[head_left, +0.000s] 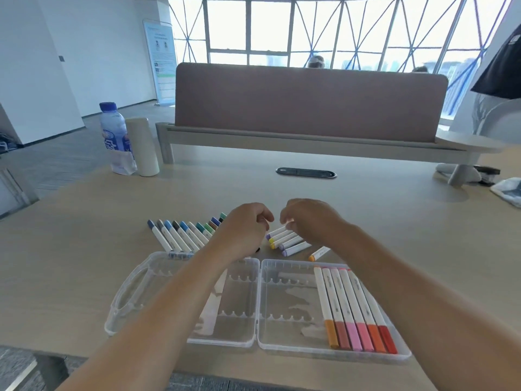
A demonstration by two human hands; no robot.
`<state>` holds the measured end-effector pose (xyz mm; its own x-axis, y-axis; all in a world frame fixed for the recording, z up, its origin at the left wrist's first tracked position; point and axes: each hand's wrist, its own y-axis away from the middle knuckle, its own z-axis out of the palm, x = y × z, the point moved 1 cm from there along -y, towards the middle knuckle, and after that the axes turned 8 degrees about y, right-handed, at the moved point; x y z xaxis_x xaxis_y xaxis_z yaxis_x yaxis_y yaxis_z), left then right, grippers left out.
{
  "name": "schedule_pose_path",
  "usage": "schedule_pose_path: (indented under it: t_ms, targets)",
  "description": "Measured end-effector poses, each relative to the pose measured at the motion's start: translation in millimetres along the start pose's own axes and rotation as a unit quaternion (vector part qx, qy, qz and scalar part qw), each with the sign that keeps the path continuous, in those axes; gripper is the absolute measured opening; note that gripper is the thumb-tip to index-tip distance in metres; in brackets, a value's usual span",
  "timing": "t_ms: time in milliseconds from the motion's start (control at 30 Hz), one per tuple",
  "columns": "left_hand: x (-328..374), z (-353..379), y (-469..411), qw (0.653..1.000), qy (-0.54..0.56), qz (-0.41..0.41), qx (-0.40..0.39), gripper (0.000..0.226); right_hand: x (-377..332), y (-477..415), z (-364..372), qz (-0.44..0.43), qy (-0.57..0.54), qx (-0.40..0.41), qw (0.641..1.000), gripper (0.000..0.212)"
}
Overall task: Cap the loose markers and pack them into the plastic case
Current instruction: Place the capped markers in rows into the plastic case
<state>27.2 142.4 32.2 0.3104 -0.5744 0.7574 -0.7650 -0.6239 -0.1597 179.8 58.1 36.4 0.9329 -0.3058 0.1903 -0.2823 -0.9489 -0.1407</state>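
A clear plastic case point(258, 303) lies open at the table's near edge. Its right half holds several capped markers point(355, 311) with orange, pink and red caps; its left half shows no markers. Beyond it, a row of blue and green capped markers point(180, 235) lies to the left. A small group with purple and yellow ends point(290, 244) lies in the middle, and one orange-ended marker point(318, 253) sits apart. My left hand point(245, 230) is curled round a marker whose dark end pokes out beneath it. My right hand point(310, 221) curls over the purple-yellow group, pinching a white marker body.
A water bottle point(115, 136) and a cream cylinder point(142, 146) stand at the far left. A brown divider panel point(310, 103) closes off the back, with a black cable slot point(306, 173) before it. A plastic bag point(507, 190) lies at the right edge, and a person point(501, 66) stands beyond it.
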Motion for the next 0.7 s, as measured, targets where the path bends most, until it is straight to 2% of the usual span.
schedule_pose_path:
  t_ms: [300,433,567,700]
  targets:
    - [-14,-5,-10,1.000,-0.003,-0.017,-0.015,0.026,4,-31,3,-0.008,0.035,-0.119,0.992,0.021]
    - [-16,-3,-10,1.000,-0.005,-0.017,-0.019,0.024,2,-36,6,-0.024,0.058,-0.133,0.989,0.027]
    - [-14,-5,-7,1.000,0.001,-0.015,-0.016,0.022,2,-31,-1,-0.023,0.058,-0.073,0.995,0.009]
    - [-6,-6,1,1.000,0.002,-0.019,-0.011,0.022,2,-17,-24,0.034,0.007,-0.011,0.999,0.007]
